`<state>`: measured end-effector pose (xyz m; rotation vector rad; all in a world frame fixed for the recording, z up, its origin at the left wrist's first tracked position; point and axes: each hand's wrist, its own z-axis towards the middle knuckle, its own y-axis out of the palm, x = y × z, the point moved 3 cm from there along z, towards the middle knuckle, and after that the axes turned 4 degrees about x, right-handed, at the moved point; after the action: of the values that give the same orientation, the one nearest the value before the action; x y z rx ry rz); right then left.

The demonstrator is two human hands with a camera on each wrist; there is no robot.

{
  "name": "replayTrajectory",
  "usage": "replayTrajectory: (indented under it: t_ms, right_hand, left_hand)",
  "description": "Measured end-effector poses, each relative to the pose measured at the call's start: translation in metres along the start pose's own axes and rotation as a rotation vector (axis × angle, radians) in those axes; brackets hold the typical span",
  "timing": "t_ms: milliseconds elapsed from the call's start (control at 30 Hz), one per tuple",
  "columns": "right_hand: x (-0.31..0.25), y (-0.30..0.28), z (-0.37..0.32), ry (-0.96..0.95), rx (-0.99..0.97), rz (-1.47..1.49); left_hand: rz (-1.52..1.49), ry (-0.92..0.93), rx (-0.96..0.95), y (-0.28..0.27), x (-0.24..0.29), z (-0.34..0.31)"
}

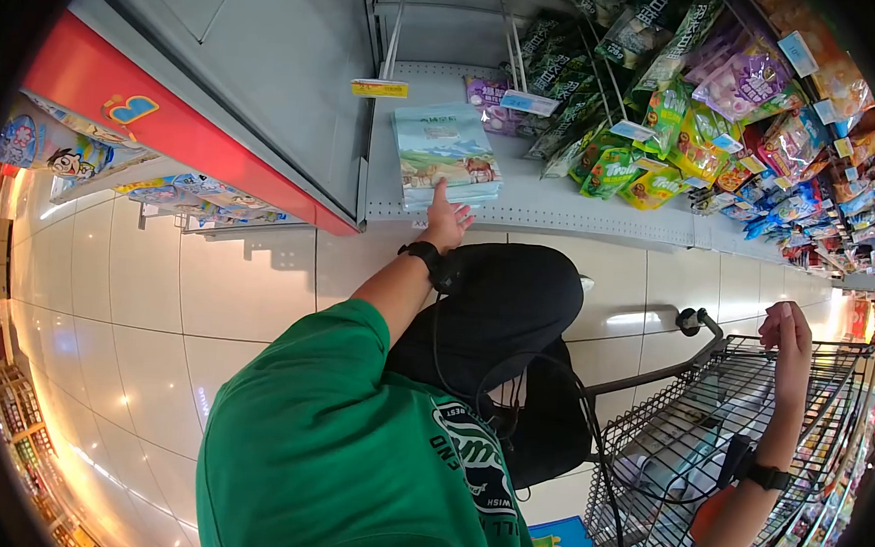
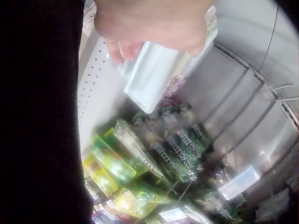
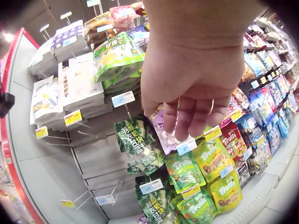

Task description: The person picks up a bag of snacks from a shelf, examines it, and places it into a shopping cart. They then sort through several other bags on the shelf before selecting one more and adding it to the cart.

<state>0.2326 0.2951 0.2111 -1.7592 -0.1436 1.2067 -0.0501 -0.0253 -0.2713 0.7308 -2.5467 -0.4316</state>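
Observation:
A stack of light blue snack bags (image 1: 447,149), printed with a green meadow and brown animals, lies on the perforated bottom shelf (image 1: 386,206). My left hand (image 1: 446,222) grips its near edge, thumb on top of the front bag and fingers at the side. From the left wrist view, pale bag edges (image 2: 152,77) show between the thumb and fingers of that hand (image 2: 154,25). My right hand (image 1: 787,335) is raised above the shopping cart, fingers loosely bent and holding nothing. In the right wrist view the right hand (image 3: 194,84) appears in front of the hanging snack bags.
Dark green bags (image 1: 569,81) and yellow-green gummy bags (image 1: 701,139) hang or lie right of the stack. Metal hooks with price tags (image 1: 379,88) jut overhead. A wire shopping cart (image 1: 688,429) stands at the right. A red-edged shelf end (image 1: 186,123) borders the left.

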Motion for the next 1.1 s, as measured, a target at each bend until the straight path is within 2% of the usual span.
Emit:
replayTrajectory:
  t_ms: [233, 300, 600, 1100]
  right_hand:
    - [-0.001, 0.000, -0.001, 0.005, -0.002, -0.001]
    - [-0.003, 0.002, -0.003, 0.011, -0.006, -0.006]
    - [0.000, 0.001, -0.002, 0.010, -0.003, -0.011]
    - [0.001, 0.002, -0.002, -0.012, 0.002, -0.036]
  left_hand:
    - [0.030, -0.013, -0.016, -0.002, 0.000, 0.009]
    - [-0.006, -0.019, -0.155, -0.002, 0.004, 0.017]
    - [0.073, -0.039, -0.038, -0.003, 0.016, 0.016]
    - [0.142, -0.025, -0.009, -0.005, 0.028, 0.013]
